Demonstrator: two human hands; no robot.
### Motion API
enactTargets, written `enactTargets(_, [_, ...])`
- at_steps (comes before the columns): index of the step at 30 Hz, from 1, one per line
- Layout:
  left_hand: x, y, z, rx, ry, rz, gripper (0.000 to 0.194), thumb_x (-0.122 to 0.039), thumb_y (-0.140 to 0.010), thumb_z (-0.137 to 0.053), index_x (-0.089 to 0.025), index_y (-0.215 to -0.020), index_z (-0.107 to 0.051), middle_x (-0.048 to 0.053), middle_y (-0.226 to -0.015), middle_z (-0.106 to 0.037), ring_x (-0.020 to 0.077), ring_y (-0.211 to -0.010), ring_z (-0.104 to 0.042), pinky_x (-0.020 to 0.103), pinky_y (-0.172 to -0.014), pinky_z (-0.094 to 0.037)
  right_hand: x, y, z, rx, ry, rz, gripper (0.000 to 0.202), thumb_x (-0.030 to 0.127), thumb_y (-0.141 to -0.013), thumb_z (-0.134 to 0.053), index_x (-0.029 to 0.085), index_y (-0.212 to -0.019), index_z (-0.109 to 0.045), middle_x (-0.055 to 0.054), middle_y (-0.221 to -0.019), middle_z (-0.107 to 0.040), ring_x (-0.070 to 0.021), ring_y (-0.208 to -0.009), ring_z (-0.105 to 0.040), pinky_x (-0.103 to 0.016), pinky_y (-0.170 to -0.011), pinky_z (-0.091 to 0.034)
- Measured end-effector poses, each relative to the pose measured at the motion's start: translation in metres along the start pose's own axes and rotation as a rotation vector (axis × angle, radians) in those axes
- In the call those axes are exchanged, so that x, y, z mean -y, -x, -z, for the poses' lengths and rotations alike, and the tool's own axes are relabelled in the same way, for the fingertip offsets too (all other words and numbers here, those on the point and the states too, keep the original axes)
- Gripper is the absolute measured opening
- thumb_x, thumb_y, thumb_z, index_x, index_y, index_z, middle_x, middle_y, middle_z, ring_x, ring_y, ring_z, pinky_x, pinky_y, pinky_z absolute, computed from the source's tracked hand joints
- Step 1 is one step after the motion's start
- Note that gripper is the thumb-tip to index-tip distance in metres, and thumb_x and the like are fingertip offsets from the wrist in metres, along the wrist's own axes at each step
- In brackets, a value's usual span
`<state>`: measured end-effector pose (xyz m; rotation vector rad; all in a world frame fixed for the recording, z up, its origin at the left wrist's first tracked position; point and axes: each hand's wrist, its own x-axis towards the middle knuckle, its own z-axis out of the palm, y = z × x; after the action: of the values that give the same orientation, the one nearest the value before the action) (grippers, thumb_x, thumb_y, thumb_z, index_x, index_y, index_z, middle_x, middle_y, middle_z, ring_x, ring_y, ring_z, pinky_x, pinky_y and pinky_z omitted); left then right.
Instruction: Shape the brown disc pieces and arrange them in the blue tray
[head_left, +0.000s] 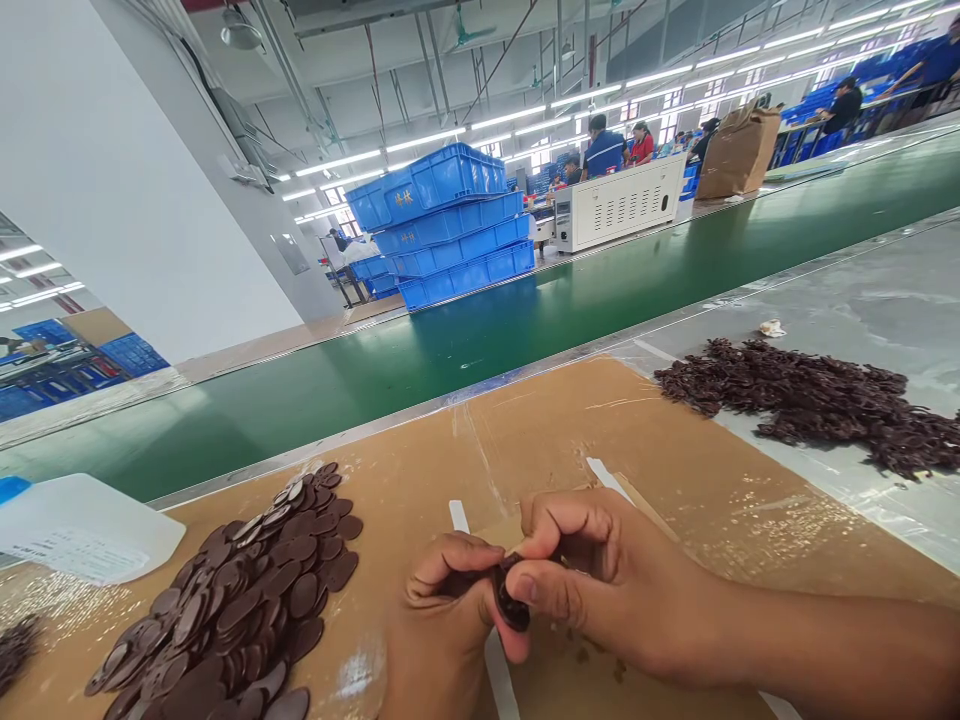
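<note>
Between both hands sits a small dark brown oval disc (513,606), partly covered by fingers. My left hand (450,610) pinches it from the left, fingers curled round its edge. From the right, my right hand (600,580) presses thumb and fingertips on its upper end. Whether a second small piece lies under the right fingertips I cannot tell. To the left lies a heap of flat dark brown oval discs (277,580), loosely piled. Far to the right is a pile of dark, thin, curly strips (810,400).
Brown sheeting (420,470) covers the worktable, with white tape strips (501,675) on it. A translucent plastic bottle (90,525) lies at left. Beyond runs a green conveyor belt (360,385), with stacked blue crates (457,230), a white metal box (622,205) and a paper bag (739,155) behind. Several people work farther off.
</note>
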<state>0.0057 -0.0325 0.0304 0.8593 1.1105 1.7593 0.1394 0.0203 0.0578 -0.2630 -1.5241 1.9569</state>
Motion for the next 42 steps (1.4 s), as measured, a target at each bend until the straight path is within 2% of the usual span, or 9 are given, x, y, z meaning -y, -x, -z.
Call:
enactTargets(7, [-0.001,0.0,-0.003,-0.036,0.023,-0.008,0.02,-0.025,-0.049,-0.087,-0.021,-0.057,-0.069,-0.003,-0.051,-0.064,0.0074,-0.041,-0.056,0.017,-0.049,-0.047,0.001,0.001,-0.001,0.008,-0.01,-0.004,0.027,0.034,-0.084,-0.062,0.019,-0.072,-0.043,-0.001,-0.064,-0.066,-0.0122,-0.068,-0.061,-0.027,-0.066,-0.043])
enactTargets(11, [-0.001,0.001,-0.004,-0.026,0.038,0.003,0.019,-0.025,-0.051,-0.087,-0.022,-0.058,-0.069,-0.005,-0.04,-0.057,0.0085,-0.04,-0.054,0.018,-0.049,-0.047,0.003,0.002,-0.001,-0.004,0.03,-0.003,0.027,0.034,-0.085,-0.062,0.019,-0.071,-0.044,-0.001,-0.064,-0.066,-0.0117,-0.066,-0.06,-0.026,-0.064,-0.042])
enactTargets(19, [-0.002,0.001,-0.004,-0.025,0.041,0.001,0.019,-0.025,-0.051,-0.087,-0.022,-0.058,-0.069,-0.005,-0.044,-0.06,0.0078,-0.04,-0.055,0.017,-0.049,-0.046,0.003,0.0,0.0,-0.005,0.04,0.0,0.028,0.035,-0.084,-0.063,0.019,-0.071,-0.043,0.0,-0.062,-0.066,-0.0118,-0.064,-0.06,-0.026,-0.062,-0.042])
enactTargets(24, [-0.003,0.001,-0.004,-0.047,0.039,-0.006,0.021,-0.022,-0.047,-0.088,-0.02,-0.057,-0.07,-0.003,-0.056,-0.065,0.0072,-0.046,-0.057,0.016,-0.05,-0.047,0.004,0.002,-0.001,-0.003,0.03,-0.003,0.028,0.035,-0.084,-0.062,0.019,-0.07,-0.044,-0.001,-0.064,-0.066,-0.012,-0.066,-0.06,-0.026,-0.062,-0.041])
enactTargets(29, [-0.004,0.001,-0.003,-0.051,0.013,-0.021,0.023,-0.024,-0.044,-0.089,-0.02,-0.056,-0.07,-0.002,-0.057,-0.066,0.009,-0.05,-0.06,0.016,-0.051,-0.048,0.009,0.002,-0.002,-0.031,0.149,-0.047,0.029,0.036,-0.084,-0.062,0.018,-0.069,-0.044,-0.003,-0.064,-0.067,-0.0116,-0.063,-0.055,-0.026,-0.06,-0.038])
enactTargets(33, [-0.006,0.002,-0.003,-0.016,0.012,0.051,0.023,-0.027,-0.046,-0.089,-0.021,-0.058,-0.07,-0.003,-0.05,-0.064,0.0071,-0.043,-0.055,0.015,-0.047,-0.045,0.013,0.001,-0.002,-0.057,0.205,-0.064,0.027,0.034,-0.086,-0.058,0.018,-0.068,-0.045,-0.002,-0.062,-0.066,-0.0092,-0.057,-0.05,-0.024,-0.056,-0.037])
enactTargets(37, [-0.009,0.003,-0.005,-0.004,-0.008,0.056,0.031,-0.03,-0.04,-0.09,-0.02,-0.063,-0.07,-0.002,-0.052,-0.066,0.0077,-0.043,-0.056,0.015,-0.046,-0.044,0.011,0.0,0.002,-0.095,0.17,-0.082,0.024,0.035,-0.085,-0.059,0.017,-0.073,-0.049,-0.004,-0.066,-0.068,-0.0102,-0.059,-0.054,-0.024,-0.057,-0.04])
enactTargets(40, [-0.011,0.002,-0.006,-0.041,-0.039,0.067,0.039,-0.032,-0.035,-0.091,-0.02,-0.066,-0.071,-0.002,-0.058,-0.069,0.0092,-0.053,-0.06,0.015,-0.052,-0.048,0.007,0.001,0.007,-0.083,0.129,-0.081,0.025,0.041,-0.086,-0.058,0.016,-0.083,-0.055,-0.005,-0.07,-0.069,-0.0121,-0.062,-0.057,-0.027,-0.06,-0.044])
enactTargets(42, [-0.01,0.002,-0.005,-0.035,-0.04,0.084,0.039,-0.033,-0.036,-0.091,-0.022,-0.068,-0.072,-0.002,-0.061,-0.07,0.0097,-0.057,-0.061,0.016,-0.056,-0.05,0.004,0.002,0.009,-0.085,0.128,-0.068,0.025,0.042,-0.086,-0.057,0.017,-0.089,-0.058,-0.003,-0.07,-0.068,-0.0125,-0.062,-0.058,-0.028,-0.061,-0.046])
